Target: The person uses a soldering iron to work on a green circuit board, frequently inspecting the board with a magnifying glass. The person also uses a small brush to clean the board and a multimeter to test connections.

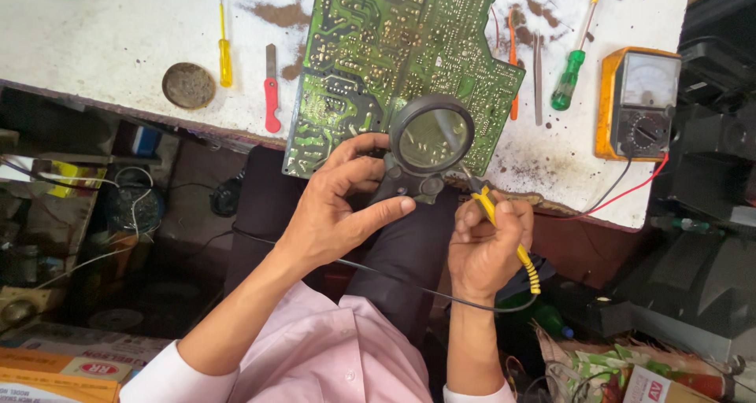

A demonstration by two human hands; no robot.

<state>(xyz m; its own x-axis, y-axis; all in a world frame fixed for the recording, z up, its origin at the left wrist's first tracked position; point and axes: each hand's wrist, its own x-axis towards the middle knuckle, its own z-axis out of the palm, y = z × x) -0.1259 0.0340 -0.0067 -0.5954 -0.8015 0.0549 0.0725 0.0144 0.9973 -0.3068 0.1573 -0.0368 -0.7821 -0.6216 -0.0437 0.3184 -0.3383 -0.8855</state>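
Observation:
A large green circuit board point(370, 49) lies solder side up, overhanging the near edge of the white workbench point(110, 41). My left hand point(331, 210) grips the black handle of a round magnifying glass point(431, 139) held over the board's near right corner. My right hand point(488, 249) is closed around a yellow-handled soldering iron point(504, 230), whose dark tip points up at the board's edge beside the lens. Its black cord runs across my lap.
On the bench lie a yellow screwdriver point(225, 57), a red-handled blade point(272, 96), a round tin lid point(188, 85), tweezers point(538, 76), a green screwdriver point(568, 76) and an orange analogue multimeter point(638, 104) with red and black leads. Boxes and clutter crowd the floor on both sides.

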